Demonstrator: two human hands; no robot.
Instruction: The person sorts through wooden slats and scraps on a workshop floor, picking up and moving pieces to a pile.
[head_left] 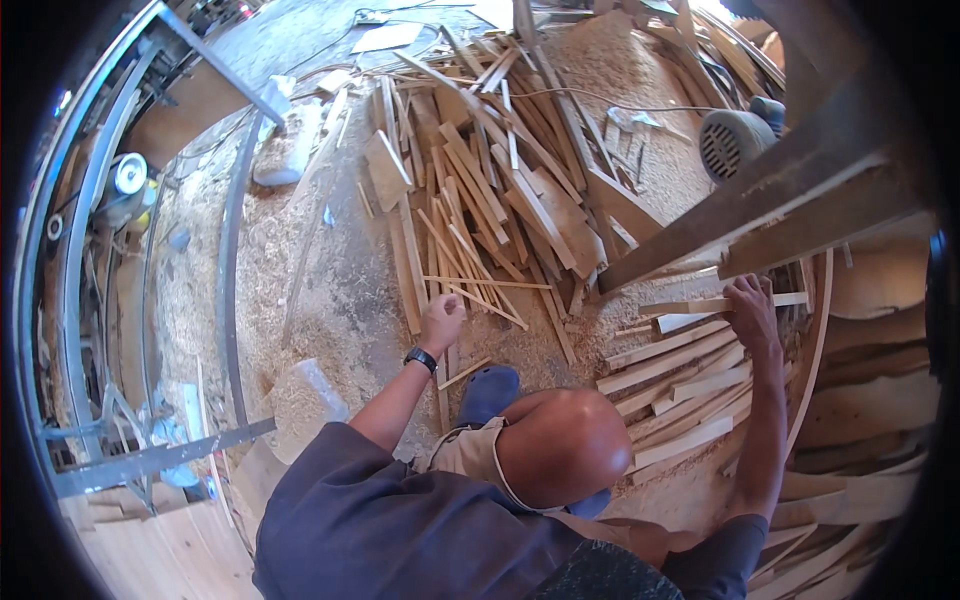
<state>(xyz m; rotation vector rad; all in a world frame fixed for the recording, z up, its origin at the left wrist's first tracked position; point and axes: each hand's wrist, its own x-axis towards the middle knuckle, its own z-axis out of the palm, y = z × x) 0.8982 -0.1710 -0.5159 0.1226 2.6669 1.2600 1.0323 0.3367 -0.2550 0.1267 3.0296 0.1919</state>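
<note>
My right hand (752,312) is closed around a pale wooden strip (686,306), which sticks out on both sides of the fingers. That strip lies above a row of cut wooden pieces (672,372) on the floor at my right. My left hand (441,322), with a dark watch on its wrist, is curled closed at the near edge of a big heap of wood offcuts (490,180). Thin wooden sticks (490,284) lie just beyond its fingers. What the left fingers hold, if anything, is hidden.
A brown beam (740,190) slants across the right, beside a grey motor (733,143). At the left stands a metal frame (232,260). Sawdust (300,235) covers much of the floor. My blue shoe (489,392) is close to the heap, and a cable (630,103) runs behind it.
</note>
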